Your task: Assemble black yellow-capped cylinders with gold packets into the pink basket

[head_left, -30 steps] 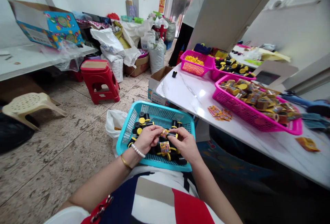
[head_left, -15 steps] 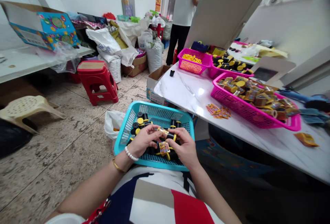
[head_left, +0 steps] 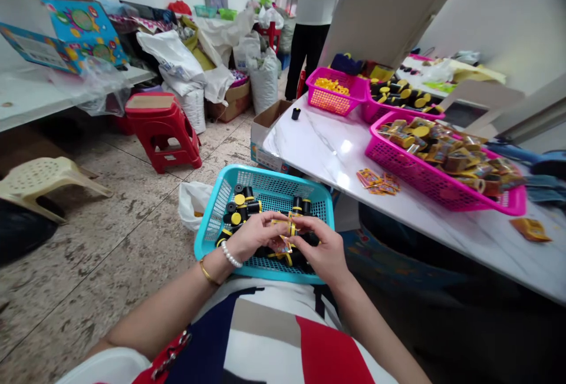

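Note:
A turquoise basket point(head_left: 221, 207) rests on my lap and holds several small black cylinders with yellow caps point(head_left: 239, 210). Over it, my left hand point(head_left: 254, 238) and my right hand point(head_left: 321, 248) meet, both pinching one small black-and-yellow cylinder with a colourful label point(head_left: 287, 232). Fingers of both hands are curled round the piece. A pearl bracelet and a gold bangle sit on my left wrist.
A white marble table point(head_left: 322, 148) on the right carries pink baskets point(head_left: 424, 180) of labelled pieces, loose colourful stickers point(head_left: 378, 181) and a cardboard flap. A red stool point(head_left: 159, 127), a beige stool point(head_left: 39, 179), sacks and boxes stand on the floor. A person point(head_left: 312, 12) stands at the back.
My hands have turned the small cylinder and drawn closer together over the basket. The view has shifted slightly; the person at the back has come further into view.

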